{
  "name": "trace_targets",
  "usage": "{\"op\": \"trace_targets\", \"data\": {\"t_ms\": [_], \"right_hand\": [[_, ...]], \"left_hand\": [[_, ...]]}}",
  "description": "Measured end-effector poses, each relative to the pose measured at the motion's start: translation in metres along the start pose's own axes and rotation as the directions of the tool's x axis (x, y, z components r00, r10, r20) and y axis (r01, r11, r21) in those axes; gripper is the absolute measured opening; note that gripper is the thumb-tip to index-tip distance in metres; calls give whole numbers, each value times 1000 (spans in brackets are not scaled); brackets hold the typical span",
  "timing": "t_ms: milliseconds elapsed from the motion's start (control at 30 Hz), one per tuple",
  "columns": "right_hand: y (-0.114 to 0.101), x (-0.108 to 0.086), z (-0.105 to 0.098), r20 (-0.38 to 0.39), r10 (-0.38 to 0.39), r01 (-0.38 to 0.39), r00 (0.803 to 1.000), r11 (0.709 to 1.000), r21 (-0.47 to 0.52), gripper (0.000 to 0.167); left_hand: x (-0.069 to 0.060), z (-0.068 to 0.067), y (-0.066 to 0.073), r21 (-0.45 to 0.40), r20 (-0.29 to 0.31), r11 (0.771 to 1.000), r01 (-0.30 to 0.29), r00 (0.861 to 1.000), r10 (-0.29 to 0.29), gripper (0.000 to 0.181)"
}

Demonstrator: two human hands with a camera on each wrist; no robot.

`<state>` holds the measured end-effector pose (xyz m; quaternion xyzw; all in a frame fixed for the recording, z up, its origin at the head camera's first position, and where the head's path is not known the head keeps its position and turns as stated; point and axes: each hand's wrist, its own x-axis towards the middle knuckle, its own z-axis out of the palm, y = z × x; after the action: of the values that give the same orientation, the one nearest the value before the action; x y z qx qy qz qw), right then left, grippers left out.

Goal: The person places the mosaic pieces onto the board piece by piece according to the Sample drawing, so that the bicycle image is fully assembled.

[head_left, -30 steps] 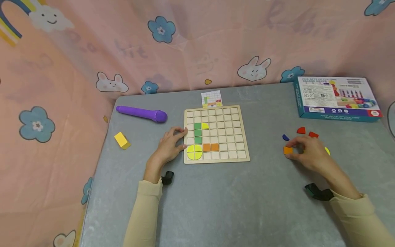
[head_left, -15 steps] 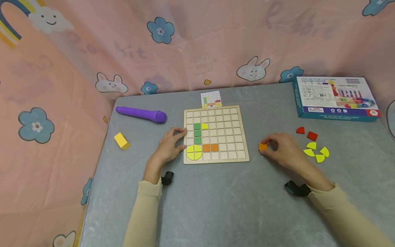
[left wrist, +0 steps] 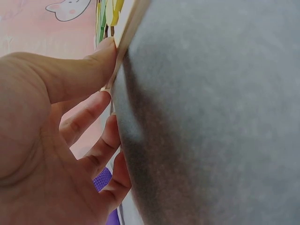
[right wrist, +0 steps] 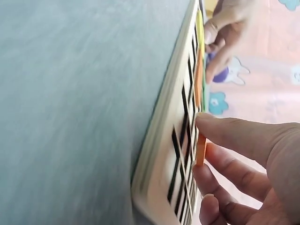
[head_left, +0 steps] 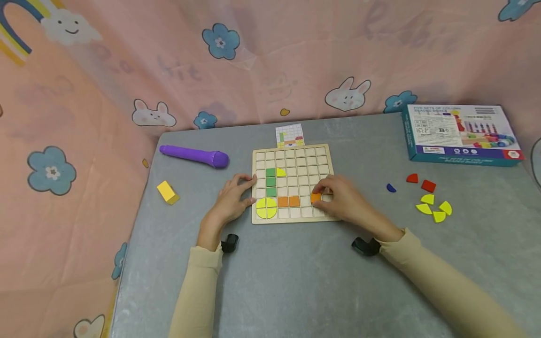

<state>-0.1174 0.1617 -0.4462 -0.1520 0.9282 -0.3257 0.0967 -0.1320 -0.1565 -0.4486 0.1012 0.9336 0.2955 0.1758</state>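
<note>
Near side: two beige sleeves [head_left: 196, 286] over the grey surface [head_left: 296, 291], a black gadget [head_left: 365, 246] by the right wrist, a similar one by the left.

Right hand [head_left: 346, 204]: thumb and fingers pinched on an orange tile [head_left: 315, 198], gap only as wide as the tile. Tile is over the right part of the board, second row from the near edge; right wrist view has it on edge, close to the board. Can't tell if they touch.

Left hand [head_left: 229, 202]: thumb and fingers spread, slightly bent, tips touching the left edge of the wooden board [head_left: 296, 221], not wrapped around it.

On the board: yellow circle of four quarters [head_left: 266, 208] in the near left corner, two orange squares [head_left: 289, 202] just right of it, three green squares [head_left: 271, 182] in a column beyond, one yellow quarter [head_left: 281, 172] beside the farthest green.

Right of board, loose: four yellow pieces [head_left: 439, 216], blue piece [head_left: 391, 188], red square [head_left: 428, 186], red quarter [head_left: 412, 178].

Left of board: yellow block [head_left: 167, 192], purple microphone [head_left: 194, 156] beyond it.

Far: pattern card [head_left: 289, 135] at the board's far edge, printed box [head_left: 462, 136] at far right, pink curtain [head_left: 262, 94] behind.
</note>
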Motion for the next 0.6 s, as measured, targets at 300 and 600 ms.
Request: {"op": "trace_targets", "data": {"t_ms": [300, 600], "right_hand": [[-7, 13, 12, 22, -42, 41, 999, 999, 35, 21], [-7, 16, 14, 25, -94, 93, 995, 993, 69, 18]], "left_hand": [[1, -1, 0, 1, 5, 1000, 4, 1000, -4, 67], [0, 0, 0, 3, -1, 1000, 0, 1000, 0, 67]]}}
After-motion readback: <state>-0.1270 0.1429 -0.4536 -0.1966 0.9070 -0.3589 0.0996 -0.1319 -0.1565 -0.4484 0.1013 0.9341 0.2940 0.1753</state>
